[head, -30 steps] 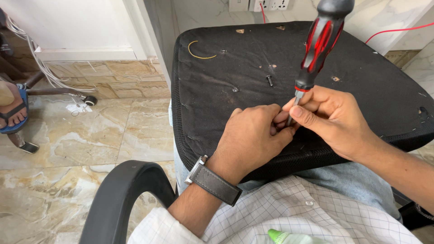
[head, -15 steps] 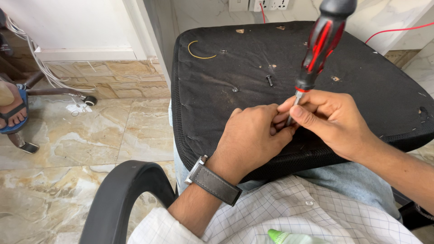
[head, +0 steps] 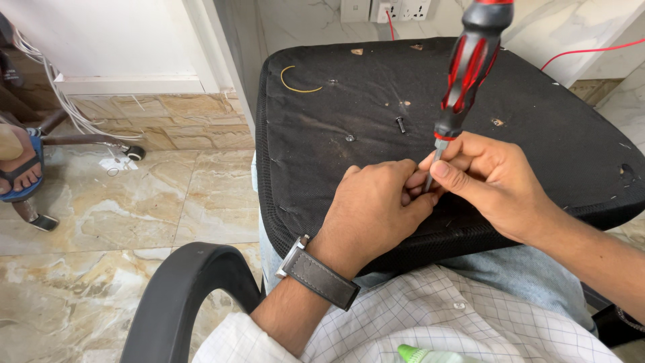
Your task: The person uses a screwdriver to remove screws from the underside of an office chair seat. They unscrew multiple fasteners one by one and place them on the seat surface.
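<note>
A black fabric-covered chair seat [head: 336, 114] lies upside down across my lap. My right hand [head: 494, 181] pinches the metal shaft of a red-and-black screwdriver [head: 467, 64], which stands nearly upright with its handle leaning away from me. My left hand [head: 376, 202], with a grey-strapped watch on the wrist, is curled at the screwdriver's tip, fingers closed around something small that stays hidden. A loose black screw [head: 400, 124] stands on the seat just beyond both hands.
A yellow rubber band [head: 295, 79] lies near the seat's far left corner. A black chair armrest [head: 181, 296] curves at lower left. Marble floor, white cables and another person's sandalled foot [head: 19, 165] are at left. A red wire [head: 591, 48] runs at top right.
The view shifted slightly, so the seat and hands sit a little lower in frame. The screwdriver handle turned a little between the fingers. Both hands stay at the same spot.
</note>
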